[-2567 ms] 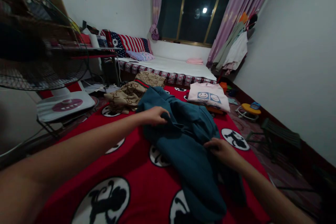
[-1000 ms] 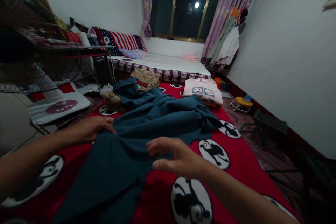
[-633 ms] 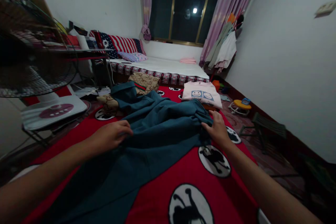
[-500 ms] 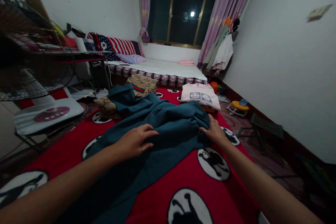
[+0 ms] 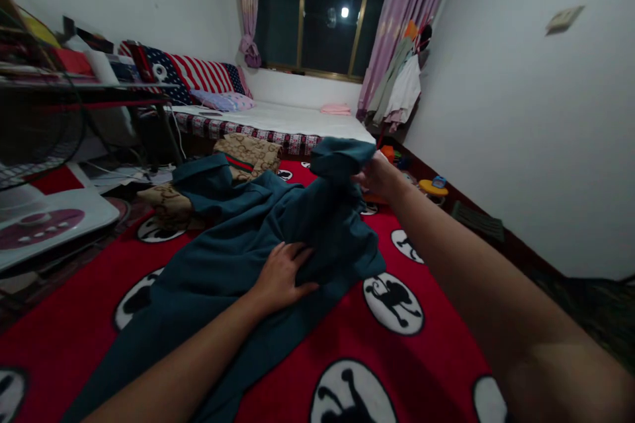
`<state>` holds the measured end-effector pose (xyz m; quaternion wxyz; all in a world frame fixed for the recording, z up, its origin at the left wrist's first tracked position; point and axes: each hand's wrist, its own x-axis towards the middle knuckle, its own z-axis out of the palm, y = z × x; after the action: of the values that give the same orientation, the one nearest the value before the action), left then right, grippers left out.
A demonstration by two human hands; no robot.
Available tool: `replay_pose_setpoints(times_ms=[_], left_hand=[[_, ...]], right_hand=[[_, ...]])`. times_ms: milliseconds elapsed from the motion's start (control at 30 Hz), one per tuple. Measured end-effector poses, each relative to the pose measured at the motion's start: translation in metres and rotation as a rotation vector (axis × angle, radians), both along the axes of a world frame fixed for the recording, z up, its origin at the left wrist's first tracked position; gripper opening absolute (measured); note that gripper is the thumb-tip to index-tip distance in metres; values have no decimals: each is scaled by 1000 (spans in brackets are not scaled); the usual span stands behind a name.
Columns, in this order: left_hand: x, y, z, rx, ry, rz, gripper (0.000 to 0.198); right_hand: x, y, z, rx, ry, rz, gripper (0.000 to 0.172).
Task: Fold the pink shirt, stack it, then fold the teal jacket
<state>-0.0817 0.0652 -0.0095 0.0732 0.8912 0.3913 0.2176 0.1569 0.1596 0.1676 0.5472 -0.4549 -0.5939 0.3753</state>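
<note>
Head view: the left hand (image 5: 282, 274) lay open, pressing the teal garment (image 5: 238, 244) flat on the red blanket (image 5: 421, 337), while the right hand (image 5: 377, 175) pinched and lifted its far edge; the soft, light cloth looked best gripped at hems.

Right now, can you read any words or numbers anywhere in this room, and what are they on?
No text here can be read.
Red blanket: only black monkey pictures in white circles, no words.
Tan patterned cloth: a repeating print, too blurred to read as letters.
White fan base: its maroon panel has pale buttons, too small to read.
Teal garment, held up by the right hand and pressed by the left hand: no label shows.
</note>
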Motion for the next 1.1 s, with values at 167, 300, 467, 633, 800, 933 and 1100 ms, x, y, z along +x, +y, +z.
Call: replay_pose_setpoints(times_ms=[167,300,467,633,800,933,1100], left_hand=[[-5,6,-1,-41,-125,-8,64],[-2,6,3,-67,-162,-7,56],[0,7,7,-114,-244,-6,45],[-4,9,8,-224,-572,44,43],[-15,15,13,-401,-1003,174,54],[-20,22,25,-546,-1118,247,65],[-6,19,37,-492,-778,239,78]], right_hand=[[-15,-4,-35,-5,-46,9,41],[22,-24,-100,-153,-319,-248,43],[50,-47,-147,-204,-668,-260,58],[8,-83,-116,-217,-890,-249,22],[-67,-170,-77,94,-1002,-80,26],[-101,-227,-93,-27,-1061,288,36],[-100,-241,-116,-59,-997,334,19]])
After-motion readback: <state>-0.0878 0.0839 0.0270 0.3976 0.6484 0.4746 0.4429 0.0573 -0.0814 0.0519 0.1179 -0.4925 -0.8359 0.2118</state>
